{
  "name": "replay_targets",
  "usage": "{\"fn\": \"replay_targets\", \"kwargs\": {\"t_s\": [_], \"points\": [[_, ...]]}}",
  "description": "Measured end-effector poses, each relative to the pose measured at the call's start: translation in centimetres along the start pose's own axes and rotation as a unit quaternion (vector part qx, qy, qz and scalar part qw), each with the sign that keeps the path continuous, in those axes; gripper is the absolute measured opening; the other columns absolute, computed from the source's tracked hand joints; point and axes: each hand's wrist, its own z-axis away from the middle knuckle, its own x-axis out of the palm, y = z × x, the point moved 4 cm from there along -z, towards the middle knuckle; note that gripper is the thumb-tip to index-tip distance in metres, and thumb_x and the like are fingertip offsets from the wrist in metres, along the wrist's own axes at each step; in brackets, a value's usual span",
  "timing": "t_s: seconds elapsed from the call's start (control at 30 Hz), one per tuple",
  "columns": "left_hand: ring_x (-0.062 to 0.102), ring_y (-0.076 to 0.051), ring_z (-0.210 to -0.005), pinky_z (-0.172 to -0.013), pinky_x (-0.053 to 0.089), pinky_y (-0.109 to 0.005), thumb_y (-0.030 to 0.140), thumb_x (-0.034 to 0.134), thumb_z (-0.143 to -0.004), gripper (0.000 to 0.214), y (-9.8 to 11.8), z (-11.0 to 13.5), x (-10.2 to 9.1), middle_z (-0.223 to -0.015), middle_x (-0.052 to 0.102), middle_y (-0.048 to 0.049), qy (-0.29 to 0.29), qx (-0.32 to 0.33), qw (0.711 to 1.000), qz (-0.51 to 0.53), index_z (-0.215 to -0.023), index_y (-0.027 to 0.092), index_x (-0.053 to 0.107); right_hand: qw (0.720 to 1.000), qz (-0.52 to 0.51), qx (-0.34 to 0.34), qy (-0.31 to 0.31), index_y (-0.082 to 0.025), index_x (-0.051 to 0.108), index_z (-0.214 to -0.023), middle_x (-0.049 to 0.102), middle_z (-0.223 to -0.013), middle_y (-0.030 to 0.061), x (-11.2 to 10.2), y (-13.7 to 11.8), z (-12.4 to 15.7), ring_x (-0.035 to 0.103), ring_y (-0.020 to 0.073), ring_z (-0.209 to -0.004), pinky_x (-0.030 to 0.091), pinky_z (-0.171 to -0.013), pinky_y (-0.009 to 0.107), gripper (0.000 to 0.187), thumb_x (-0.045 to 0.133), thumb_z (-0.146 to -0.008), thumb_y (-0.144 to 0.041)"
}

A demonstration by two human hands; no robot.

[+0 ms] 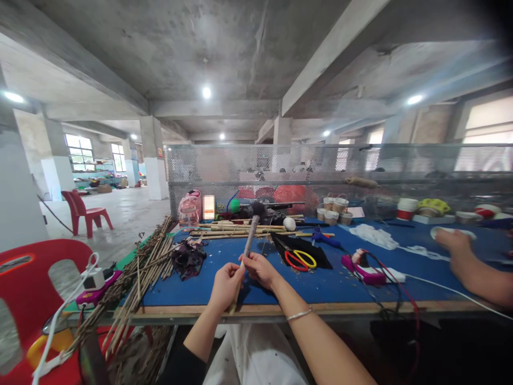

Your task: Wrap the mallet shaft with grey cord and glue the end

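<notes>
Both of my hands are closed around a pale stick [250, 240] whose upper part is wrapped in grey material and topped by a dark round ball [257, 209]. My left hand [227, 284] grips the lower, bare end near the table's front edge. Just above it, my right hand [259, 269] pinches the lower end of the grey wrap. To the right, scissors [298, 260] with one red and one yellow handle lie on a black cloth [320, 255]. A crumpled dark cloth [189, 260] sits to the left of my hands.
Dried stalks [154, 256] cover the table's left side, jutting past its front edge. Purple power strips [363, 270] with trailing cords, a blue glue gun [325, 238], small buckets [331, 216] and white cloth [374, 236] lie rightward. A co-worker's hand [451, 240] is at far right.
</notes>
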Motion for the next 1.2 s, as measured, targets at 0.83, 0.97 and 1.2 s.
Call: {"fn": "replay_targets", "kwargs": {"t_s": [0.83, 0.97, 1.2], "points": [[0.046, -0.009, -0.050, -0.049, 0.034, -0.020, 0.040, 0.067, -0.065, 0.027, 0.6, 0.2, -0.1, -0.055, 0.054, 0.0026, 0.034, 0.030, 0.996, -0.078, -0.066, 0.015, 0.055, 1.000, 0.013, -0.001, -0.015, -0.018, 0.048, -0.074, 0.044, -0.050, -0.0088, -0.1, 0.4, 0.1, 0.026, 0.0032, -0.037, 0.011, -0.038, 0.021, 0.042, 0.077, -0.057, -0.043], [0.045, -0.010, -0.043, -0.044, 0.033, -0.022, 0.050, 0.053, -0.074, 0.034, 0.1, 0.2, 0.1, -0.052, 0.054, 0.0016, -0.030, -0.011, 0.999, -0.032, -0.066, 0.017, 0.053, 0.999, -0.016, 0.012, -0.035, -0.018, 0.051, -0.081, 0.037, -0.045, -0.0116, 0.1, 0.2, 0.3, 0.019, 0.0029, -0.036, 0.009, -0.039, 0.021, 0.043, 0.077, -0.058, -0.042], [0.045, -0.010, -0.053, -0.052, 0.033, -0.021, 0.042, 0.063, -0.069, 0.028, 0.9, 0.4, 0.1, -0.056, 0.054, 0.0019, 0.021, 0.053, 0.991, -0.118, -0.067, 0.016, 0.054, 1.000, 0.010, -0.001, -0.006, -0.017, 0.047, -0.074, 0.045, -0.051, -0.0085, 0.0, 0.4, 0.2, 0.030, 0.0033, -0.039, 0.012, -0.038, 0.020, 0.045, 0.078, -0.055, -0.043]]}}
